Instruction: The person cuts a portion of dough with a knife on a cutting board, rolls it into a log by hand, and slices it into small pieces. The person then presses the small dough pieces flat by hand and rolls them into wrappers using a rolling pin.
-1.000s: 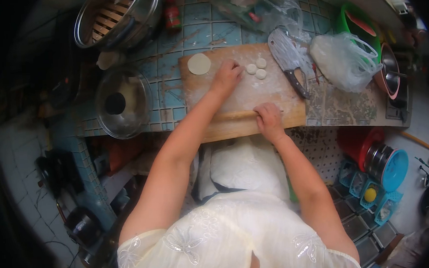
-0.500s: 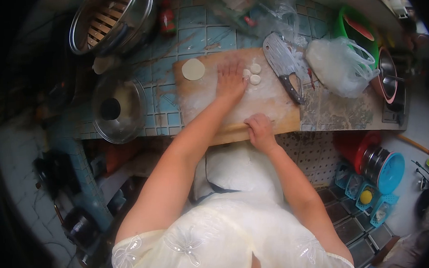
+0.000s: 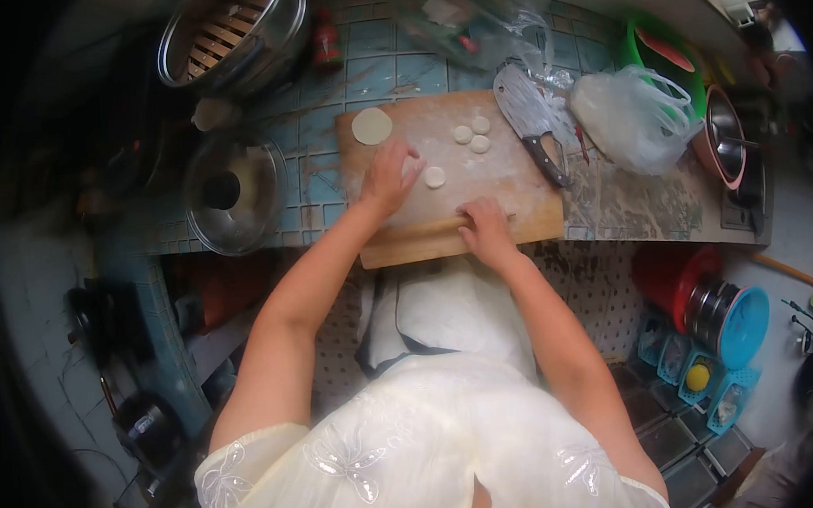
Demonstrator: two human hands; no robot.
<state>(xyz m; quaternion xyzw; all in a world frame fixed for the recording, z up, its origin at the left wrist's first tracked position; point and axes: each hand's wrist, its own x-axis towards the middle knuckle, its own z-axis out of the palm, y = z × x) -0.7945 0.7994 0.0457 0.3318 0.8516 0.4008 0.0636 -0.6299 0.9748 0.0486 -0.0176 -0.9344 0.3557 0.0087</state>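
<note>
My left hand (image 3: 387, 178) is over the left part of a floured wooden board (image 3: 514, 191), fingers curled, with what looks like a pale dough piece partly hidden between them. Just right of it lies a small round dough piece (image 3: 434, 177). Beyond my left hand is a flat dough wrapper (image 3: 372, 126). At the board's near edge, my right hand (image 3: 487, 226) is closed over the right end of a wooden rolling pin (image 3: 428, 227). Three more small dough rounds (image 3: 479, 144) sit grouped farther back on the board.
A cleaver (image 3: 531, 121) rests along the board's right edge. Right of it are a plastic bag (image 3: 636, 123), a green basin (image 3: 634, 46) and a metal bowl (image 3: 724, 132). A glass lid (image 3: 264, 211) lies left of the board, with a steamer pot (image 3: 292, 23) behind.
My left hand has lifted from lying flat on the board and moved left and nearer, fingers now curled. A dough round now shows beside it. My right hand stays at the rolling pin.
</note>
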